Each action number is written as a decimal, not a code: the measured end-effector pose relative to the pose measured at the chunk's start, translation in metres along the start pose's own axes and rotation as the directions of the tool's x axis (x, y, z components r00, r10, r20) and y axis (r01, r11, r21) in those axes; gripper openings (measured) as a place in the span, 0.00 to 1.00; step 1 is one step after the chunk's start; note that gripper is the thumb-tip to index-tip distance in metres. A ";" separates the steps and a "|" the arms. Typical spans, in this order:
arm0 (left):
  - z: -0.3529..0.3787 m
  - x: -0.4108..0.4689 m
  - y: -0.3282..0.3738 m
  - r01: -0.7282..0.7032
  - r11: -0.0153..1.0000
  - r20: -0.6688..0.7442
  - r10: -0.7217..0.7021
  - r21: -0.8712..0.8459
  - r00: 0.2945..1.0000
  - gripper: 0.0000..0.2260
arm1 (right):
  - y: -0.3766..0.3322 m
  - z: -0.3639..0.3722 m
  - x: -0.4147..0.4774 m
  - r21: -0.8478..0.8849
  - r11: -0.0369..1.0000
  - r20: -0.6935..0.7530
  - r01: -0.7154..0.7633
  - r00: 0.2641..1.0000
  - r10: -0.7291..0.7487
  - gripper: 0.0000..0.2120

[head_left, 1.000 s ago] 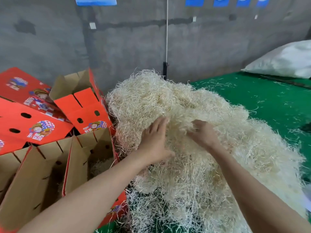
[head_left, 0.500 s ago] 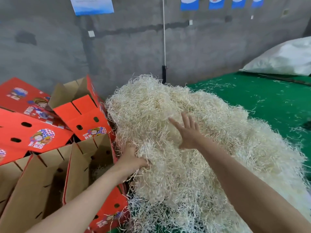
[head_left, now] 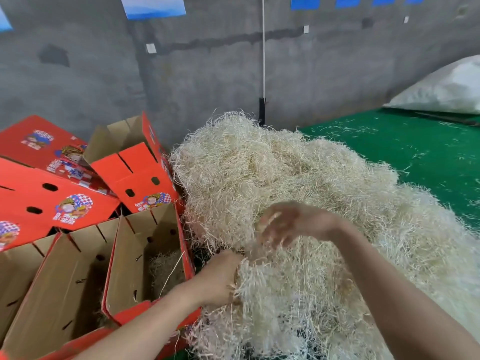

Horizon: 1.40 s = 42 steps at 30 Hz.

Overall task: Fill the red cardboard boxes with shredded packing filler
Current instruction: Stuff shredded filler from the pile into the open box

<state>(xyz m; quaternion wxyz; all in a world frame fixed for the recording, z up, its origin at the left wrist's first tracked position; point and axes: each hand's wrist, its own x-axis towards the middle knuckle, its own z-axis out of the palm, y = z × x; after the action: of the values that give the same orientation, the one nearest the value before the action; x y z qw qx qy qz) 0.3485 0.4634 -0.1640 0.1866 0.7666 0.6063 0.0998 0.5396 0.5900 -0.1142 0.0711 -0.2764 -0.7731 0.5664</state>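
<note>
A big heap of pale shredded filler (head_left: pixel 298 183) covers the middle of the green table. My left hand (head_left: pixel 220 276) grips a clump of filler at the heap's near left side, right beside an open red cardboard box (head_left: pixel 130 268) that holds a little filler (head_left: pixel 166 271) at its bottom. My right hand (head_left: pixel 291 224), blurred by motion, hovers over the heap with its fingers spread and curved down toward the strands. Whether it holds any is unclear.
More red boxes (head_left: pixel 59 201) with printed labels and brown insides are stacked at the left against the grey wall. A green mat (head_left: pixel 420 157) strewn with loose strands lies to the right, with a white sack (head_left: pixel 446 89) at the far right.
My left hand has dropped down the heap's left side and closed on a clump. My right hand came back toward me and lower, fingers now pointing down. The view tilted down a little.
</note>
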 end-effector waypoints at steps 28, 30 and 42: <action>-0.069 0.012 -0.045 0.126 0.256 -0.164 -0.857 -0.958 0.489 0.33 | 0.072 0.052 0.031 0.512 0.808 0.390 -0.290 0.917 0.083 0.35; -0.056 0.012 -0.044 0.153 0.351 -0.229 -0.827 -0.924 0.513 0.37 | 0.070 0.052 0.026 0.200 0.963 0.324 -0.179 0.940 0.107 0.26; -0.041 0.023 -0.008 0.140 0.648 -0.156 -0.378 -0.748 0.913 0.37 | -0.041 0.059 0.040 0.078 0.989 -0.384 0.128 0.919 -0.088 0.18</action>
<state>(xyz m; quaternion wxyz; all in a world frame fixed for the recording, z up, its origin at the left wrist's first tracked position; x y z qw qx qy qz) 0.3310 0.4936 -0.1317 0.3919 0.5100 0.6425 0.4166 0.4669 0.5524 -0.1057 0.2645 -0.3337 -0.7290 0.5359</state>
